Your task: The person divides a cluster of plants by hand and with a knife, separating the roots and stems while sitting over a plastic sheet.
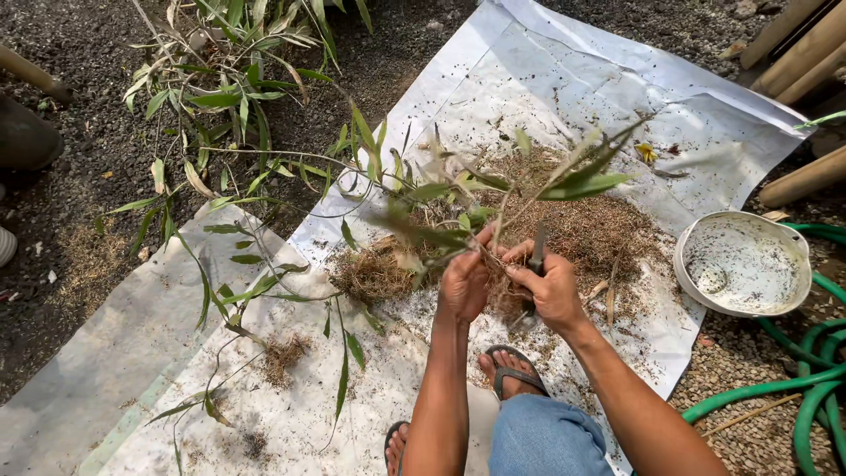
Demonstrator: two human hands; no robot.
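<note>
Leafy stems (493, 189) with a clump of dry roots (498, 282) at their base sit between both hands, held above the middle of the white sheet (546, 79) spread on the gravel ground (79, 176). The left hand (464, 284) is clamped around the base of the stems just above the roots. The right hand (553, 289) is closed on a dark-handled tool (537, 251), its blade hidden in the root mass, so its kind is hard to tell. The plant looks light and floppy: thin stalks that bend easily, brittle crumbling roots, leaves likely to tear. The firmest place to hold it seems to be the gathered stalks near the root crown, where the left hand already is. A heap of brown chaff (599, 229) lies on the sheet behind the hands. A white bowl (745, 264) rests by the sheet's right edge, beside a green hose (815, 388). More leafy branches (229, 106) lie toward the sheet's left edge.
</note>
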